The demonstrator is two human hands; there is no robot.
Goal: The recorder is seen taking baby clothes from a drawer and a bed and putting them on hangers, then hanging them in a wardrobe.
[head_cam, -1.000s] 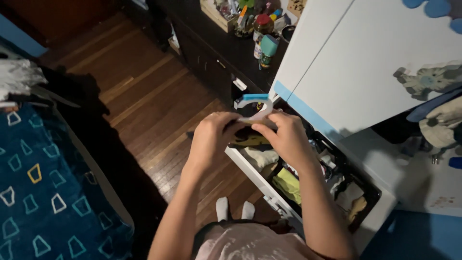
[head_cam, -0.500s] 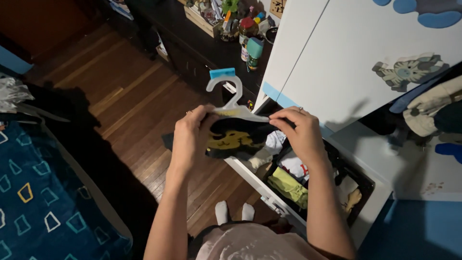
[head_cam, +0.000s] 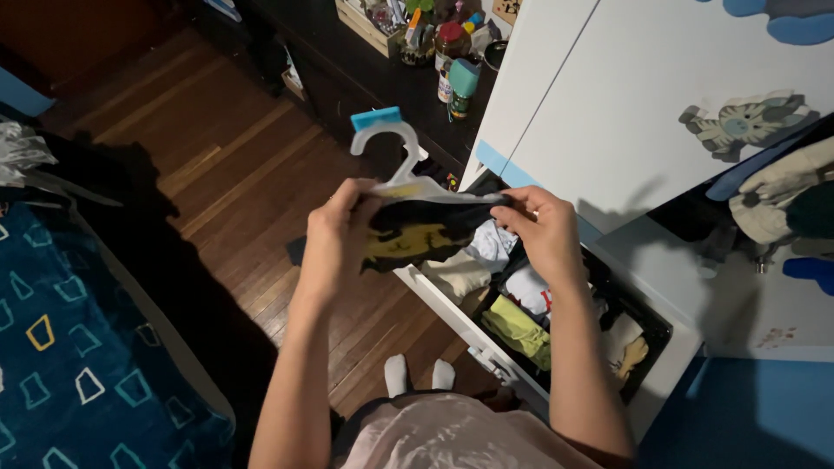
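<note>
A small white plastic hanger [head_cam: 395, 161] with a blue tab on its hook carries a dark garment with a yellow print [head_cam: 417, 236]. My left hand [head_cam: 334, 239] grips the left end of the hanger and garment. My right hand [head_cam: 540, 230] pinches the right end. Both are held out above the front of an open white drawer [head_cam: 452, 317] stuffed with folded clothes, among them a yellow-green piece [head_cam: 519, 332].
White wardrobe doors [head_cam: 643, 113] with animal stickers stand to the right. A dark dresser [head_cam: 391, 82] with bottles and a box runs along the back. A bed with a blue patterned blanket [head_cam: 61, 347] lies at left. Wooden floor [head_cam: 252, 174] below, with my socked feet [head_cam: 419, 375].
The garment on the hanger has come up out of the drawer and spread between my hands. Both hands have moved slightly left and further apart, and the hook now stands upright.
</note>
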